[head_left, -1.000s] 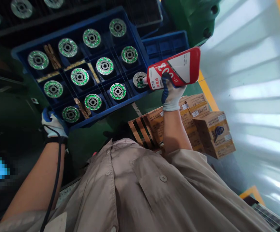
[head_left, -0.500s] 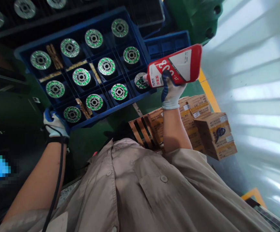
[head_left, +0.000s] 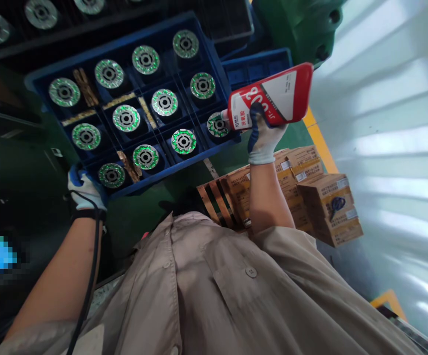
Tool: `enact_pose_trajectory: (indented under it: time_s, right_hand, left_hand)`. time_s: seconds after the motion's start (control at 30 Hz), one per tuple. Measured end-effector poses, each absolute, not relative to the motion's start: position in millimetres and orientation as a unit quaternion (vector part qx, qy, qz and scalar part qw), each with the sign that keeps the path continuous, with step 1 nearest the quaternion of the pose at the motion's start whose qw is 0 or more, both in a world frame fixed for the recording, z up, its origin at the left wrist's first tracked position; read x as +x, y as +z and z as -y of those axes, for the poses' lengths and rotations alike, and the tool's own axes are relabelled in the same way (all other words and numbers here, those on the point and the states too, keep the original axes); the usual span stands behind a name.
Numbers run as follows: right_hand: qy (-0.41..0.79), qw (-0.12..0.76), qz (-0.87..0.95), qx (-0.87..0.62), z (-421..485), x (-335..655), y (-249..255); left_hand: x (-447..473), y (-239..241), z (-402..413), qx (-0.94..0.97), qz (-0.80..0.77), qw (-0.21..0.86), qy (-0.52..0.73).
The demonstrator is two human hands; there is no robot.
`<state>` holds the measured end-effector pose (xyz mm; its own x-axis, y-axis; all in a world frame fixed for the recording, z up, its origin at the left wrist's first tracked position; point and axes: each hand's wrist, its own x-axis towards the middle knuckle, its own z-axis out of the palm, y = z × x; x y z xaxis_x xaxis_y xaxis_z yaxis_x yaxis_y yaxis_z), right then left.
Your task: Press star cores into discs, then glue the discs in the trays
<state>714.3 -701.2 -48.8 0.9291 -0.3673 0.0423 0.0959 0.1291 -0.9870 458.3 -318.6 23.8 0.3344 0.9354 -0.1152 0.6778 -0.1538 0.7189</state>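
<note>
In the head view, the right blue-and-white knit glove hand [head_left: 265, 140] wraps its fingers around a red-and-white plastic adhesive bottle [head_left: 273, 96] at centre right, its nozzle over a green-ringed metal disc [head_left: 217, 124] in a blue plastic crate [head_left: 169, 168]. The left blue-and-white knit glove hand [head_left: 86, 190] presses its closed fingers against the crate's lower left rim.

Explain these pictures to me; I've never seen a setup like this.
This is a single view from a camera worn on a person's head, tilted so that the scene looks skewed. The beige button-up work shirt at the bottom is the wearer's. Both hands wear white-and-blue work gloves. The right hand holds a red-and-white plastic bottle, its tip close to a disc. The left hand is at a corner of a blue plastic crate; it seems to hold the rim. The crate's compartments hold round metal discs with green rings. Beyond lie brown cardboard boxes and a wooden pallet.
</note>
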Motion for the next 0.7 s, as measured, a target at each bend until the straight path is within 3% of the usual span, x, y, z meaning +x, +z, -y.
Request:
enact_pose_trajectory:
  time_s: [0.7]
  right_hand:
    - [-0.16, 0.76, -0.096, -0.622, 714, 736, -69]
  left_hand:
    - [462, 26, 319, 0.75, -0.56, 0.315, 0.158]
